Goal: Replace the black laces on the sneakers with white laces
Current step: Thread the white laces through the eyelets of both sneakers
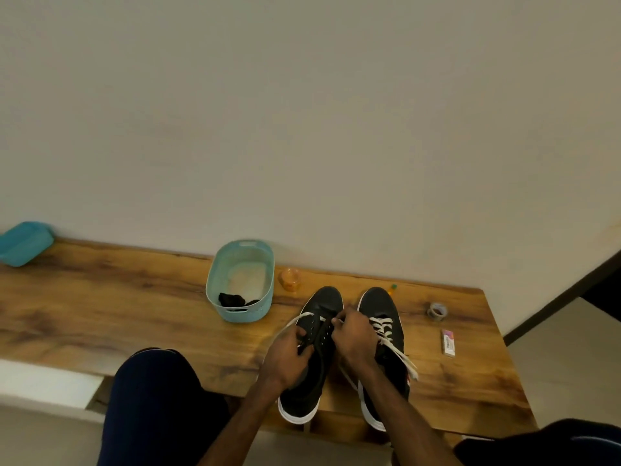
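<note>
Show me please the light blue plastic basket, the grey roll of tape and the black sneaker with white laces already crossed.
Light blue plastic basket [255, 314]: head view, front wall.
Grey roll of tape [434, 317]: head view, near outer side.
Black sneaker with crossed white laces [378, 302]: head view, toe cap.

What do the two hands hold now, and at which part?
The right hand pinches the white lace above the front eyelets of the unfinished sneaker. The left hand grips that sneaker's eyelet edge; whether it also holds lace cannot be told.

Broad bare tabletop [100, 314] stretches left of the basket [235, 312]. An orange jar [289, 280] stands in the gap between basket and sneakers [324, 301]; a tape roll [437, 311] and packet [448, 343] lie rightward.
</note>
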`<state>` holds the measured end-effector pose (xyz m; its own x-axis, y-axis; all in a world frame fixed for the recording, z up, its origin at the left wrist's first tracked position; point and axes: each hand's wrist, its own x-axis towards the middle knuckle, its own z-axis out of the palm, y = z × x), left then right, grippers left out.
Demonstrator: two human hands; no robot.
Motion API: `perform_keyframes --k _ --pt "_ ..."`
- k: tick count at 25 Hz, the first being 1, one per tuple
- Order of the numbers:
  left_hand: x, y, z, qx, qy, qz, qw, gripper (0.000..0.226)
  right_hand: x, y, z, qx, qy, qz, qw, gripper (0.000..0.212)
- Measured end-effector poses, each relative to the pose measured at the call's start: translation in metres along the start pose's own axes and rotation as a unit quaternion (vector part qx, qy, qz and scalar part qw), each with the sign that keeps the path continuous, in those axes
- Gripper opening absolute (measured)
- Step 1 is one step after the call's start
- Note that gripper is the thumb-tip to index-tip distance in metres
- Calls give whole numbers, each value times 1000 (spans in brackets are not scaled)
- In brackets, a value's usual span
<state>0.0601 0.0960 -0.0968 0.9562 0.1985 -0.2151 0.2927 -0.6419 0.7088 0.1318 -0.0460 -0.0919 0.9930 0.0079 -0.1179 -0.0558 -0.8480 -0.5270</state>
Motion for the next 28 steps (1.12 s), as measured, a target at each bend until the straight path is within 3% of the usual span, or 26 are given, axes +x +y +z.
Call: perform_keyframes --k 6,12,14,18,20,23,26,28 --pt "2 -8 7 -29 -6 -14 999 28 4 11 4 95 -11 3 995 13" --pt "-5 -3 11 -61 -13 -25 998 27 7 15 0 94 -57 0 994 9" --pt "-10 0 4 -127 11 -54 990 13 6 17 5 122 -35 0 992 20" --pt "-13 27 -35 -279 82 -73 954 33 11 4 -22 190 78 -22 978 31" --pt "-8 53 -66 -302 116 -44 945 33 18 -16 -52 257 94 -51 961 19" --pt "-1 100 -116 -377 130 6 917 33 12 -59 -110 394 49 -100 912 32" --pt "-2 141 -151 -435 157 101 881 27 -5 -99 -167 494 2 -132 859 18" --pt "-8 168 -166 -456 185 148 858 27 -16 -118 -198 516 -5 -159 842 19"
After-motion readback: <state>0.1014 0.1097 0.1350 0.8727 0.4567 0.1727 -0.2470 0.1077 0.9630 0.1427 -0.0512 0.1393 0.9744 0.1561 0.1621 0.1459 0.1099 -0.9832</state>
